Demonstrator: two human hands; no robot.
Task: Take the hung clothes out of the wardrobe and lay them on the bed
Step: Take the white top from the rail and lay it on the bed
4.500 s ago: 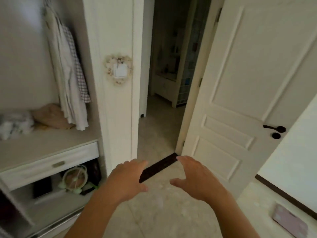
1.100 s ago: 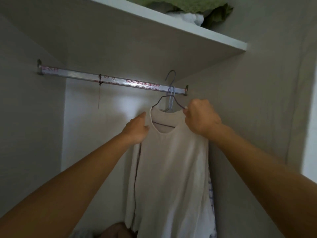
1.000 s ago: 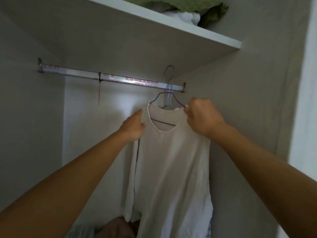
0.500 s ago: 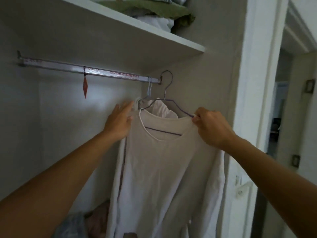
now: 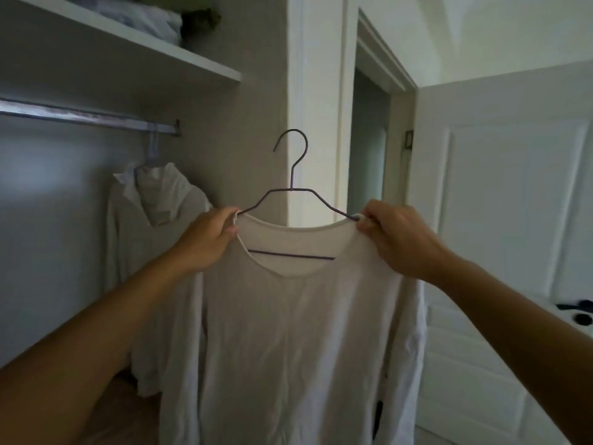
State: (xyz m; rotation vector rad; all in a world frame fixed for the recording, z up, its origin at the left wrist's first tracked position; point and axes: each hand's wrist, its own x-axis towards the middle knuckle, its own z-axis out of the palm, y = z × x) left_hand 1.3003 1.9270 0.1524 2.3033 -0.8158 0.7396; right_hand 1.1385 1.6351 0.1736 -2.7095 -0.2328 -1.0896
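A white long-sleeved top [image 5: 288,332] hangs on a thin dark wire hanger [image 5: 293,175], held in the air in front of the wardrobe's right side, off the rail. My left hand [image 5: 208,242] grips its left shoulder at the collar. My right hand [image 5: 394,239] pinches the right shoulder over the hanger's end. Further back, a white collared shirt [image 5: 154,226] hangs from the metal rail [image 5: 90,117] inside the wardrobe.
Folded bedding [image 5: 160,24] lies on the shelf [image 5: 192,61] above the rail. The wardrobe's white side post [image 5: 317,91] stands behind the hanger. A white door [image 5: 513,203] with a dark handle [image 5: 574,308] stands open at right, beside a doorway [image 5: 369,162].
The hanger's hook has come off the rail and the top has moved right and out of the wardrobe. My left hand now grips its left shoulder. The view has swung right.
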